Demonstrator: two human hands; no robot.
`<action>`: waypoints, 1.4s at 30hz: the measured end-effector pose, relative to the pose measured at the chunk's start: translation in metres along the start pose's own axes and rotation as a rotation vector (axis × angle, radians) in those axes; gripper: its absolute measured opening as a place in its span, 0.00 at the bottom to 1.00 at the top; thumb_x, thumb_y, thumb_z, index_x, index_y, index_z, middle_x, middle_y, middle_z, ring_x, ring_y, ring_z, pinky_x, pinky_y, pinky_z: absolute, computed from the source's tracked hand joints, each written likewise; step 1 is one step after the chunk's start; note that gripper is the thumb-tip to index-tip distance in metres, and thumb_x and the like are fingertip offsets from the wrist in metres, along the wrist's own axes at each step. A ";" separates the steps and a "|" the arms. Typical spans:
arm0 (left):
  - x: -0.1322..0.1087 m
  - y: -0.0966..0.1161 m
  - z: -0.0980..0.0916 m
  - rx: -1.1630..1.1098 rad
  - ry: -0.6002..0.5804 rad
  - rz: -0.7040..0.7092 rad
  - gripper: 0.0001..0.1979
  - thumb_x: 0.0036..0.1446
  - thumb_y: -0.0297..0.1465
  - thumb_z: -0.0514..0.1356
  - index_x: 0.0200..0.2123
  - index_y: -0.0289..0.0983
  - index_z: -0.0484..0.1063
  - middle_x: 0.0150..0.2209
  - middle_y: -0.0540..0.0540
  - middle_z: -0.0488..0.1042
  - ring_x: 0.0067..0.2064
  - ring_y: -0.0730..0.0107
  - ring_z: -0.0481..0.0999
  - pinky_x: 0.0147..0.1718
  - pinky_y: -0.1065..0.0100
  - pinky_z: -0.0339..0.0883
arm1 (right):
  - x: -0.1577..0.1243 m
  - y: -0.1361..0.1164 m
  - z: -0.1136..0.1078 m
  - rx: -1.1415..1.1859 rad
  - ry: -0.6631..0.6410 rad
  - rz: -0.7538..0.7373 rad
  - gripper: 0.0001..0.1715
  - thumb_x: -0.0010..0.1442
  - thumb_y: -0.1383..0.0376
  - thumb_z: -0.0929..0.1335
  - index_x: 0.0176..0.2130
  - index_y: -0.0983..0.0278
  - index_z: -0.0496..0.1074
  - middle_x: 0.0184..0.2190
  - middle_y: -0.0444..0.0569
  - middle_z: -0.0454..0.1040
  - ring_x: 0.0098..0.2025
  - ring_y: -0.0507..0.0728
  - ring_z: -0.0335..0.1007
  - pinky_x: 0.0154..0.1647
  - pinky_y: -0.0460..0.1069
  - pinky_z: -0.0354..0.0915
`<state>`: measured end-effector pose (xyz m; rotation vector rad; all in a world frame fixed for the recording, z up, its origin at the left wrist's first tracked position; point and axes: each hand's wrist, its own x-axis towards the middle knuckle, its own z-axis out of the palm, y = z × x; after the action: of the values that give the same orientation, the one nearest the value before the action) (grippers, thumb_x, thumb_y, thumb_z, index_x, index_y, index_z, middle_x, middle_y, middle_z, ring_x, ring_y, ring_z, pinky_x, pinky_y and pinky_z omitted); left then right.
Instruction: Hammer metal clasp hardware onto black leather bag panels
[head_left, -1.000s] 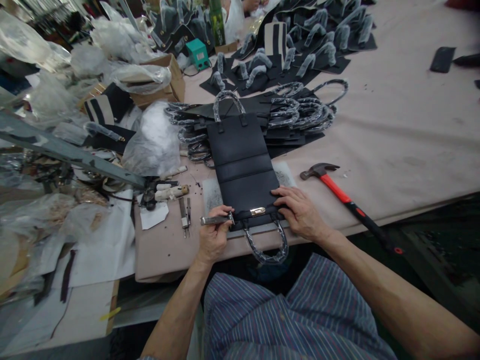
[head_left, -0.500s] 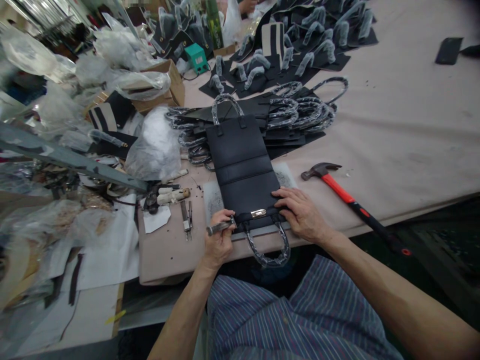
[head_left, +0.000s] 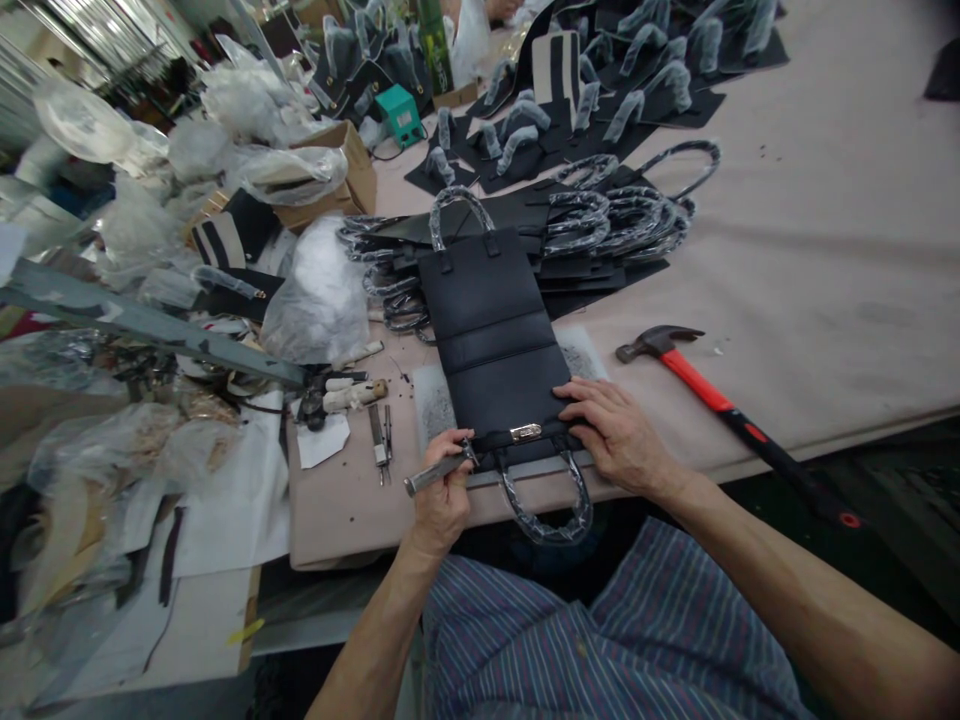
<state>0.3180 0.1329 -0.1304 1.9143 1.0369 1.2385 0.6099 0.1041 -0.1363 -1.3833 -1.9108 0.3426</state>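
Fingers (head_left: 448,464) of L hand (head_left: 442,500) curled tight round 1 metal tool (head_left: 421,477), held slanted, its tip at the near-left corner of 1 black bag (head_left: 491,320). R hand (head_left: 621,437) lies flat on the bag's near-right edge, fingers (head_left: 581,396) apart and straight, pressing down, clamped on nothing. Bag lies opened flat on the table (head_left: 825,250) at its near edge, right in front of the person, w/ a pale mat under it. 1 metal clasp (head_left: 525,432) sits on the near edge btwn the 2 hands. Bag has 2 handles, both in plastic wrap: near handle (head_left: 547,518) hangs over the table edge, far handle (head_left: 457,203) is at the far end.

Left of the bag: 2 slim metal pieces (head_left: 381,437), 1 white paper scrap (head_left: 322,441). Right of it, apart from the R hand: 1 hammer (head_left: 712,398), red/black shaft, head pointing away.

Beyond the bag: a pile of black panels w/ wrapped handles (head_left: 622,220), too overlapped to count. Far left: 1 cardboard box (head_left: 361,180), 1 green box (head_left: 397,105), clear plastic bags (head_left: 319,290).
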 end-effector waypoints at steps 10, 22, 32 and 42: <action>0.011 -0.004 -0.003 -0.011 -0.120 0.080 0.07 0.66 0.25 0.58 0.45 0.41 0.67 0.49 0.42 0.77 0.52 0.62 0.78 0.53 0.55 0.72 | 0.001 -0.001 -0.001 -0.017 -0.014 -0.006 0.12 0.64 0.71 0.64 0.46 0.59 0.71 0.59 0.51 0.72 0.65 0.68 0.63 0.64 0.71 0.60; 0.025 0.000 0.001 0.023 -0.151 0.099 0.04 0.66 0.28 0.57 0.43 0.39 0.69 0.44 0.42 0.77 0.48 0.64 0.79 0.50 0.57 0.75 | 0.000 -0.001 0.000 -0.009 -0.008 -0.007 0.12 0.64 0.71 0.64 0.45 0.59 0.71 0.59 0.51 0.72 0.65 0.68 0.63 0.64 0.71 0.60; 0.023 0.000 0.004 -0.031 -0.120 0.057 0.04 0.64 0.27 0.57 0.42 0.38 0.71 0.44 0.42 0.78 0.47 0.64 0.80 0.49 0.58 0.75 | -0.003 0.005 -0.022 0.031 0.128 0.023 0.09 0.66 0.66 0.66 0.47 0.60 0.70 0.57 0.57 0.72 0.59 0.67 0.69 0.60 0.68 0.67; 0.016 -0.006 0.002 -0.058 -0.078 0.087 0.04 0.64 0.26 0.59 0.42 0.38 0.69 0.45 0.42 0.78 0.49 0.63 0.80 0.52 0.57 0.74 | -0.056 0.080 -0.087 -0.523 0.189 0.415 0.19 0.63 0.57 0.67 0.48 0.66 0.72 0.48 0.66 0.75 0.51 0.74 0.70 0.54 0.64 0.67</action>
<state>0.3222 0.1494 -0.1298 1.9650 0.8771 1.2177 0.7343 0.0664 -0.1470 -2.0828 -1.6069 -0.1096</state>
